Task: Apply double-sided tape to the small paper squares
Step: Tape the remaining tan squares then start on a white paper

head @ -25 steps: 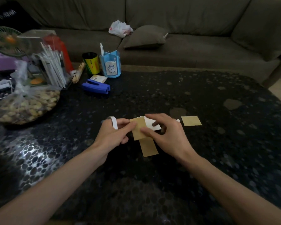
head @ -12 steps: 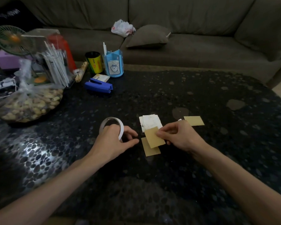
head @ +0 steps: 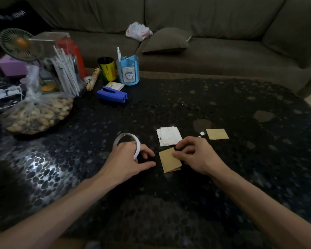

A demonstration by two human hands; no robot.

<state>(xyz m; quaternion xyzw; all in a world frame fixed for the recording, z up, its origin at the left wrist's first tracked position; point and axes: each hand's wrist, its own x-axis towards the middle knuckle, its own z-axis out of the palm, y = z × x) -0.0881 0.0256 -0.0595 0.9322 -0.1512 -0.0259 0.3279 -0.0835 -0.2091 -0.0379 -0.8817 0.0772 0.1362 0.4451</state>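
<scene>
On a dark tabletop, the left grip curls around a tape roll at 9 o'clock of a brown paper square, whose edge the right grip pinches; white paper pieces lie at its 12 o'clock, a second brown square at 2 o'clock

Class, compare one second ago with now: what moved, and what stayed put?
The left hand drew the white ring-shaped tape roll leftward, away from the right hand, which lowered its pinched tan paper square onto a second tan square. The lone tan square farther right and the blue stapler stayed.
</scene>
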